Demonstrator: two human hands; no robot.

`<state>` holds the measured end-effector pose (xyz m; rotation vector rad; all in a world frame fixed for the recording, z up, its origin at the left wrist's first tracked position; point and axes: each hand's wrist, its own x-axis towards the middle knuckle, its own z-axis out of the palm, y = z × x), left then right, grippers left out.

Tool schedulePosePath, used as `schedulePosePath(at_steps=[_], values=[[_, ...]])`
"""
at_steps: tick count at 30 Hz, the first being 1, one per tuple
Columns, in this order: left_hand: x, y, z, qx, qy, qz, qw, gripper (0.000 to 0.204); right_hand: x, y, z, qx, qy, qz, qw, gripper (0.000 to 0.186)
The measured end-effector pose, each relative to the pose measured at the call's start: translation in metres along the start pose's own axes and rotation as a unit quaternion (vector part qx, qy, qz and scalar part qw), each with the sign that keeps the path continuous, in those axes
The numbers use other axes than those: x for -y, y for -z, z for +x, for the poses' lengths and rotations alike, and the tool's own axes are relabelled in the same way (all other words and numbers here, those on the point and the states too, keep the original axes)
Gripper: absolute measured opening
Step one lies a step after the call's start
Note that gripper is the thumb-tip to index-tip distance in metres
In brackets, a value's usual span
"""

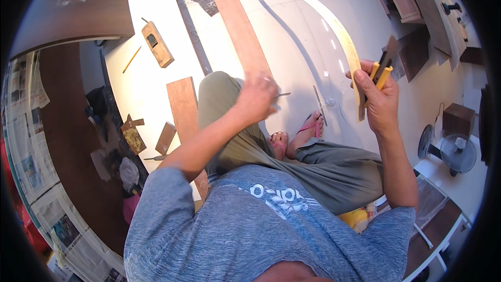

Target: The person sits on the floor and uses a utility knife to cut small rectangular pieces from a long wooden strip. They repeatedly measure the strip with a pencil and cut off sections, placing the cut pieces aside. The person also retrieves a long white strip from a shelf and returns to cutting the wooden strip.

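Note:
My right hand (382, 99) is closed around a yellow-and-black utility knife (385, 70), its blade end pointing up and away. Between the thumb and fingers of that same hand is a long, thin, pale edging strip (334, 23), which arcs away to the far left. Over my bent left knee, my left hand (257, 96) is curled and slightly blurred. A short thin dark piece (283, 94) shows beside its fingers; whether the hand holds it cannot be made out. A narrow metal strip or blade (319, 105) lies on the floor by my foot.
A wooden hand plane (157, 45) and a pencil (131, 59) lie on the floor to the left. Long brown boards (237, 21) stretch away ahead. Dark panels (73, 8) stand at the far left, and a small fan (458, 154) is at the right.

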<state>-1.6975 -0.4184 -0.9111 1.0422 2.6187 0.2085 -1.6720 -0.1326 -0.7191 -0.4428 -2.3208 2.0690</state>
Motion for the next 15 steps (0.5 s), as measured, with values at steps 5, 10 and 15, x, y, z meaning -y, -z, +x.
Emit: schedulePosePath(at_steps=[5, 10, 15], values=[[0.048, 0.038, -0.072, -0.093, 0.265, -0.027, 0.959, 0.106, -0.031, -0.068, 0.042, 0.057, 0.014, 0.075, 0.995, 0.035], [0.053, 0.027, -0.077, -0.116, 0.279, -0.108, 0.947, 0.102, -0.148, -0.167, 0.095, -0.007, -0.092, 0.088, 0.992, 0.039], [0.061, 0.025, -0.078, -0.096, 0.273, -0.144, 0.946, 0.097, -0.296, -0.210, 0.121, -0.009, -0.147, -0.087, 0.985, 0.036]])
